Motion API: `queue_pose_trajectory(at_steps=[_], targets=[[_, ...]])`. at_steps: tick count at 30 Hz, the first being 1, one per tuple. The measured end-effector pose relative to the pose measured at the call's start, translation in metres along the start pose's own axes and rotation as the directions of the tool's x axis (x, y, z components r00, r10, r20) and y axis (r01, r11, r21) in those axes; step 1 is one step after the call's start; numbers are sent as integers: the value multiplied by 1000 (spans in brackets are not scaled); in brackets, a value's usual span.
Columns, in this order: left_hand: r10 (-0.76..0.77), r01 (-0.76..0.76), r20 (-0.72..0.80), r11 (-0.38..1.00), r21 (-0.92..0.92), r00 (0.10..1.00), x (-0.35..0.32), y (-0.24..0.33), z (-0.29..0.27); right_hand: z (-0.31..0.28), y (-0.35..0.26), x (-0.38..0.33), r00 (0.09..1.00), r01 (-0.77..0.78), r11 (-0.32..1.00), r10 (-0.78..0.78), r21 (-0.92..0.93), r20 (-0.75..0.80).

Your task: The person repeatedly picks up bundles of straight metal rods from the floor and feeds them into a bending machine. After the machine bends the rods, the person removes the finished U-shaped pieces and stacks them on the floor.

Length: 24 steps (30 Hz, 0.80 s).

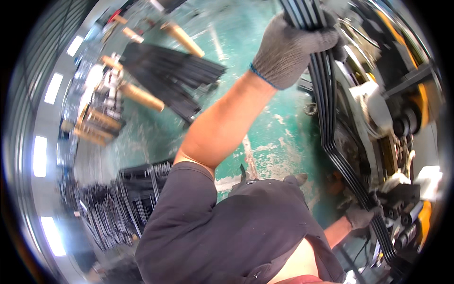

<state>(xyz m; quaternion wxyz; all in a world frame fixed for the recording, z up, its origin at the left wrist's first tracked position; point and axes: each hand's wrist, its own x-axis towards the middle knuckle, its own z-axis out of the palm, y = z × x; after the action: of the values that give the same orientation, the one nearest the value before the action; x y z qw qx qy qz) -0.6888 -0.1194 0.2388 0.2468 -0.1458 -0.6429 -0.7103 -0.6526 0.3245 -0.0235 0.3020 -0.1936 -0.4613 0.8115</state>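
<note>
Several dark, slender metal bars, bundled side by side, run from the upper edge down to the lower right, with a bend partway along. My left hand, in a grey knit glove with a blue cuff edge, is wrapped around the bundle near its upper part. Lower down, past the bend, my right hand, also gloved, grips the same bars; its fingers are partly hidden. The bars' lower end reaches in among the machine parts, and the upper end leaves the picture.
A machine with yellow and black parts stands close along the right. Straight dark bars lie fanned out over wooden beams at the upper left. Many bent bars are stacked at lower left. The green floor is worn.
</note>
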Motion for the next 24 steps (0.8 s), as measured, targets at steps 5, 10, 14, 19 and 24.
queue_pose_trajectory(at_steps=[5, 10, 14, 19, 24], targets=[[-199, -49, -502, 898, -437, 842, -140, 14, -152, 43, 20, -38, 942, 25, 999, -33, 30, 334], [-353, -105, -878, 909, -404, 323, -318, 26, -249, 172, 38, -143, 795, -216, 975, 211, -60, 569], [-277, -193, -954, 948, -252, -116, -460, 29, -277, 270, 58, -270, 682, 50, 875, 322, -482, 657], [-255, -433, -795, 901, 10, -550, -599, 82, -274, 354, 115, -458, 175, 72, 885, 444, -461, 879], [-262, -444, -489, 843, 304, -832, -755, 108, -270, 335, 131, -662, -509, 41, 917, 362, -398, 781]])
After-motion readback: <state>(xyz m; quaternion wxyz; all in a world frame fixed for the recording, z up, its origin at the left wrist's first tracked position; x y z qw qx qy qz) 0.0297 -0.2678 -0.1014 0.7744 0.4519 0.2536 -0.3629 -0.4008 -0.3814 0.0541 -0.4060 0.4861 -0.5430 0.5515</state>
